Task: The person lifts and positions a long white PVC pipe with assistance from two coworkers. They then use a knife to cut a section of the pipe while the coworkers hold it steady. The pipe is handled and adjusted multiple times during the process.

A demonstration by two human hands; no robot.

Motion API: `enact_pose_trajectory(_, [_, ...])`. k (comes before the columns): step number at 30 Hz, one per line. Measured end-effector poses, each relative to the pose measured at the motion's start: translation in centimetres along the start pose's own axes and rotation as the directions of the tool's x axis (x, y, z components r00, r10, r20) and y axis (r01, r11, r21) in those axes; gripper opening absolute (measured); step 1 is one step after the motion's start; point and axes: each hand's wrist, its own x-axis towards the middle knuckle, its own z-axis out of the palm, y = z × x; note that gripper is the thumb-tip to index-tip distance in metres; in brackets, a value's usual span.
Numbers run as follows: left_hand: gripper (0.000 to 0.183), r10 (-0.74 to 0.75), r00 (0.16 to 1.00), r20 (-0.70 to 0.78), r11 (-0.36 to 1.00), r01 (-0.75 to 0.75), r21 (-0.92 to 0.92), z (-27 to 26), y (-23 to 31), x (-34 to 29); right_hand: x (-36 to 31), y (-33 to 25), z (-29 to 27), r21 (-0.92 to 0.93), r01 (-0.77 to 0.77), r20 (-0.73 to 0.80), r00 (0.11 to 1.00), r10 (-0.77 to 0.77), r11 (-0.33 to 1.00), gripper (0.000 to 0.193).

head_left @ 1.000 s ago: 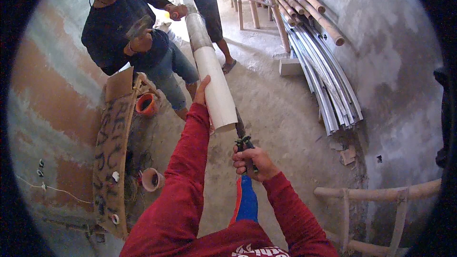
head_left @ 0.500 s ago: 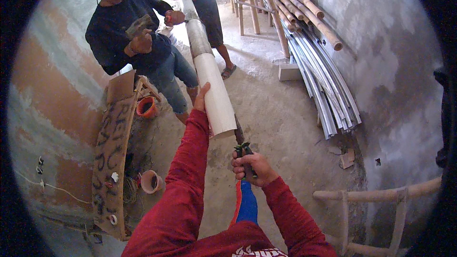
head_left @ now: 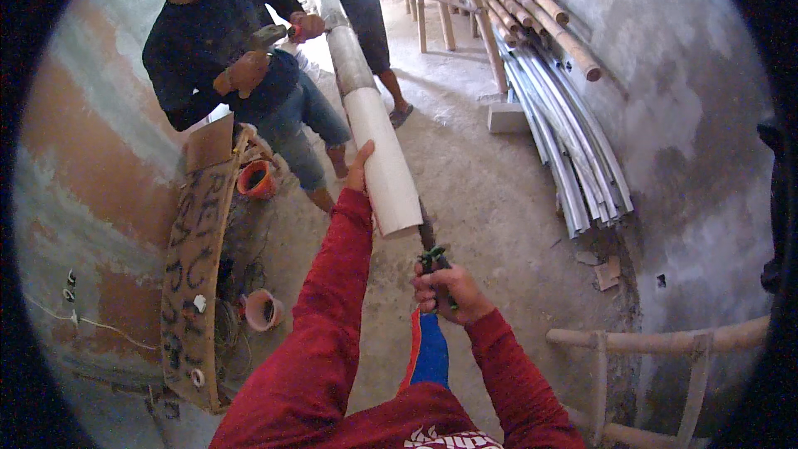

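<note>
A long light-coloured tube (head_left: 384, 162) runs away from me, its near part white and its farther part grey. My left hand (head_left: 359, 170) holds the near part from its left side; the fingers underneath are hidden. In my right hand (head_left: 453, 291) are green-and-black-handled pliers (head_left: 434, 262), closed in my grip. Their jaws meet a dark bar (head_left: 426, 229) that runs along under the tube. At the tube's far part, a co-worker holds a hammer (head_left: 268, 36) in one hand and a red-handled tool (head_left: 295, 32) against the tube with the other.
Another person stands at the tube's far end. Bamboo poles (head_left: 532, 12) and metal profiles (head_left: 573, 141) lie along the right wall, near a white block (head_left: 505, 118). A bamboo ladder (head_left: 657, 337) is at lower right. Buckets (head_left: 264, 312) and a lettered board (head_left: 193, 274) are at left.
The tube's near end and both my hands have shifted slightly right. The co-worker's hammer has turned and come closer to the red-handled tool.
</note>
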Motion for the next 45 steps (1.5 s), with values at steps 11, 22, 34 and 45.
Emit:
enact_pose_trajectory(11, [0.071, 0.072, 0.996, 0.059, 0.997, -0.073, 0.022, -0.3, 0.2, -0.8, -0.6, 0.8, 0.8, 0.051, -0.010, 0.006, 1.000, 0.010, 0.999, 0.018])
enact_pose_trajectory(22, [0.068, 0.033, 0.998, 0.056, 0.999, -0.032, -0.011, 0.3, 0.4, -1.2, -0.9, 1.0, 0.7, 0.046, -0.010, -0.006, 1.000, 0.010, 0.999, 0.018])
enact_pose_trajectory(34, [0.070, 0.026, 0.999, 0.022, 1.000, -0.026, 0.013, -0.1, 0.4, -0.5, -0.9, 0.9, 0.9, 0.004, 0.013, -0.002, 1.000, -0.013, 1.000, 0.020])
enact_pose_trajectory(45, [0.072, 0.051, 0.999, 0.004, 0.998, -0.051, 0.026, -0.2, 0.1, -0.4, -0.8, 1.3, 0.5, -0.006, 0.020, -0.011, 1.000, -0.020, 1.000, 0.019])
